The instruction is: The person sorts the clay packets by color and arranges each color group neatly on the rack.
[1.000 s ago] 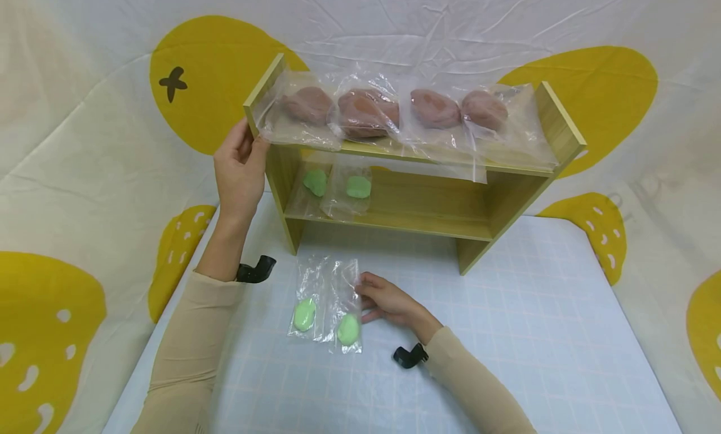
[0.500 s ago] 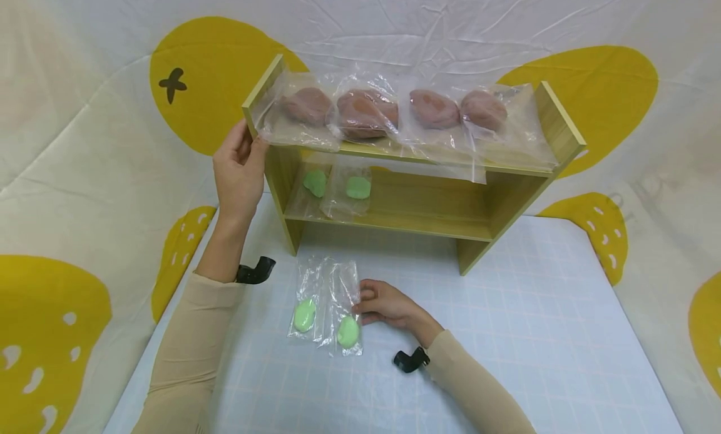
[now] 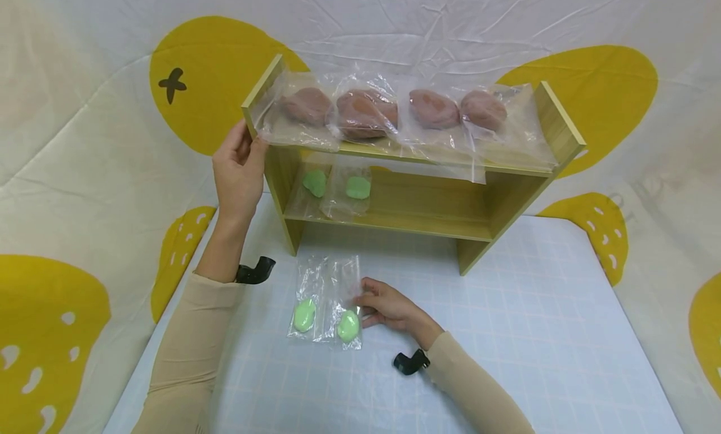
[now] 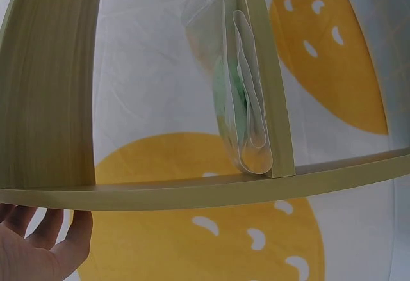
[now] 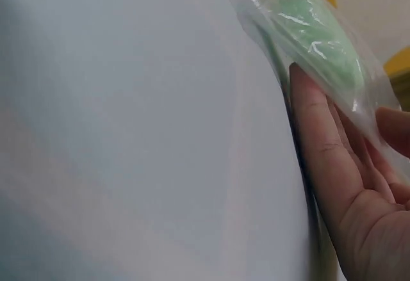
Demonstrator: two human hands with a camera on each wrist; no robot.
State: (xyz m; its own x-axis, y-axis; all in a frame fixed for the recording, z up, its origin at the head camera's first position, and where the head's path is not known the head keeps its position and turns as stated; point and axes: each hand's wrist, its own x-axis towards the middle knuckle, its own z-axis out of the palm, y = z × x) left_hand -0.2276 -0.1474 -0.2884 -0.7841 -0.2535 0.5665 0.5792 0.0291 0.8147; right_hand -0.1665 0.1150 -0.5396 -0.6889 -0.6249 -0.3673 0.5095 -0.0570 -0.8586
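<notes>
In the head view, my left hand touches the left side of a two-tier wooden shelf. The left wrist view shows its fingertips against the side board's outer face. On the table, my right hand pinches the right edge of a clear plastic bag holding a light green oval lump. Beside it on the left lies a similar clear bag with its own green lump. From the right wrist, the thumb is over the bag and fingers beneath it.
Several bagged reddish-brown lumps line the top tier, their plastic hanging over its front edge. Two bagged green lumps lie at the left of the lower tier. A pale checked cloth covers the table; a patterned curtain hangs behind.
The right-hand bag has shifted slightly toward the shelf, level with its neighbour, and my right hand has changed its hold along the bag's edge. My left hand stays at the shelf.
</notes>
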